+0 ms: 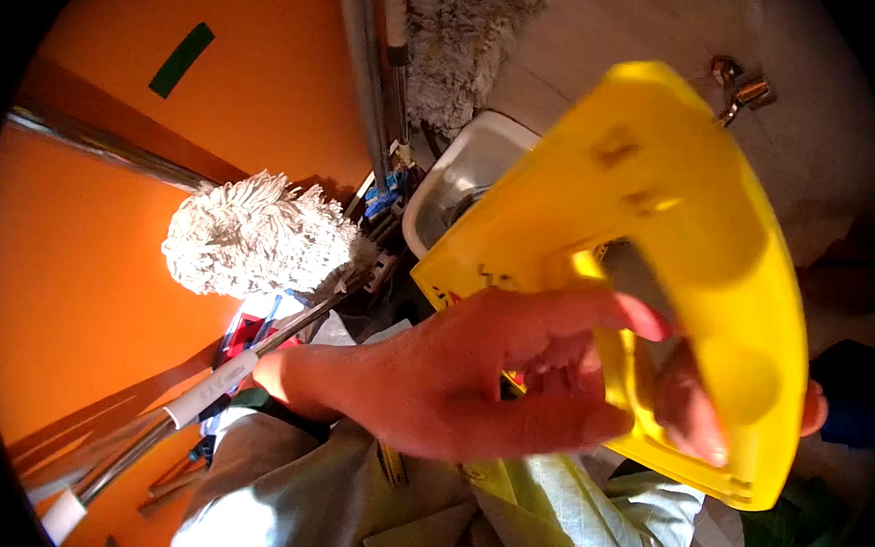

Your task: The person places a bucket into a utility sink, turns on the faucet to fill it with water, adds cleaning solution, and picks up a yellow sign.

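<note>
A yellow plastic panel (753, 278), shaped like a folding floor sign with a handle cut-out, is tilted close before me. It bears small dark markings on its left part. My right hand (688, 409) is mostly hidden behind it; its fingers come through the cut-out and wrap the right-hand bar, with a fingertip showing past the outer edge. Across the front of the panel reaches my left hand (469, 373). Its index finger and thumb are apart beside the cut-out, with nothing visible between them. Whether it touches the panel is hard to tell.
A white string mop head (259, 236) on a metal pole leans by an orange wall (271, 53) with green tape. Another pole with a white sleeve (212, 387) passes my left wrist. Behind the panel are a white basin (442, 191), a greyish mop (458, 57) and a metal tap (742, 89).
</note>
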Tool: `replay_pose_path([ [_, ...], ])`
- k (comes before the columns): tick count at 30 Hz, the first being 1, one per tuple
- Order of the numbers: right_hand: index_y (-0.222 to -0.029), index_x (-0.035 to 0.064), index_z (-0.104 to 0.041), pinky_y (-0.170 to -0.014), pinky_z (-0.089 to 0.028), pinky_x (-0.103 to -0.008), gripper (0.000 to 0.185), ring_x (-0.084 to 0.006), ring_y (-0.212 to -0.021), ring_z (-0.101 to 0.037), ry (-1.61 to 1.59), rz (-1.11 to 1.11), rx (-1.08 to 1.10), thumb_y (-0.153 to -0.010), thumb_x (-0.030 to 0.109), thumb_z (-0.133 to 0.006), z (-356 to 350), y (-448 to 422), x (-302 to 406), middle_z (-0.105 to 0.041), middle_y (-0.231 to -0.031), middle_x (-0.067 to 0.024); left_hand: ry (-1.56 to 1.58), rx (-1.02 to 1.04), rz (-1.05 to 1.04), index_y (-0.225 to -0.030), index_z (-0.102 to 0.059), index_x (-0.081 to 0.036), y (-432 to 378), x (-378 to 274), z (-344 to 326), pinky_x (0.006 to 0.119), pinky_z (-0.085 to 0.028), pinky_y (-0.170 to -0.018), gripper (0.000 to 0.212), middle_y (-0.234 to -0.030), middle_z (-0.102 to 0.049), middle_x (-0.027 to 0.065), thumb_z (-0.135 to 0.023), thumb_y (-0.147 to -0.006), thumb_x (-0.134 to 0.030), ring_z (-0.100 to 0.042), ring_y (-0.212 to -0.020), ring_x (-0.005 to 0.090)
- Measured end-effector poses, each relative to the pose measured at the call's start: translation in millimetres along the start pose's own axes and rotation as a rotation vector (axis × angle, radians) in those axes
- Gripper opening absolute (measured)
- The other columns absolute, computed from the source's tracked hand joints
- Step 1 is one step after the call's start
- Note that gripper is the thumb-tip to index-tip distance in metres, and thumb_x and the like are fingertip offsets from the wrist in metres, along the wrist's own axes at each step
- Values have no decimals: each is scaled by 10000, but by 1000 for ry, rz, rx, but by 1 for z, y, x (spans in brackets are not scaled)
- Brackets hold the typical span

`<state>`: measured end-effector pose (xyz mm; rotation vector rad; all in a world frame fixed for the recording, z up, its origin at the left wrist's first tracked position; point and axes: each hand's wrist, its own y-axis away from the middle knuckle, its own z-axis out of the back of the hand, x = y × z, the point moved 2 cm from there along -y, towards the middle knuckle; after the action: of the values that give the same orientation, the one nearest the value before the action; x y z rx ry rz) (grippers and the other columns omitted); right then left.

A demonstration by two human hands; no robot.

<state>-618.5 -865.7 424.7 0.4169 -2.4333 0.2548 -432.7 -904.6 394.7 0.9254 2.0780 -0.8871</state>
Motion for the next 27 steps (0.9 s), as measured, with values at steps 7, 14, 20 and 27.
replay_pose_path([
  [7,-1076,-14,-392,-536,-421,-236,661,-170,-638,-539,-126,-272,120,-613,309,-735,-28,-29,-33,-534,-931,-166,-372,-144,131,-1219,-418,35,17,-29,-9,243,-462,-671,716,-921,-606,91,-687,-749,-433,-589,-772,142],
  [14,-1133,-13,-354,-565,-437,-247,632,-158,-677,-556,-133,-509,225,-691,264,-712,5,-35,-59,-536,-926,-145,-472,-179,-96,-1125,-439,36,32,-20,-17,285,-509,-771,293,-1069,-541,125,-494,-908,-153,-610,-885,195],
  [20,-1115,-3,-390,-661,-452,-293,341,-161,-742,-572,170,-526,320,-876,211,-506,2,-23,-64,-543,-921,-136,29,-677,118,-1398,-102,-37,50,38,-29,364,-359,-965,839,-1321,-371,218,-492,-840,-527,-424,-1193,287],
  [27,-1057,14,-515,-624,-476,-305,279,-151,-721,-581,1656,-321,839,-904,239,-453,16,-32,-49,-581,-802,-96,551,-1101,-40,-1136,-466,-40,62,75,-27,420,-346,-1002,409,-1201,-508,164,-556,-861,-330,-470,-1136,297],
])
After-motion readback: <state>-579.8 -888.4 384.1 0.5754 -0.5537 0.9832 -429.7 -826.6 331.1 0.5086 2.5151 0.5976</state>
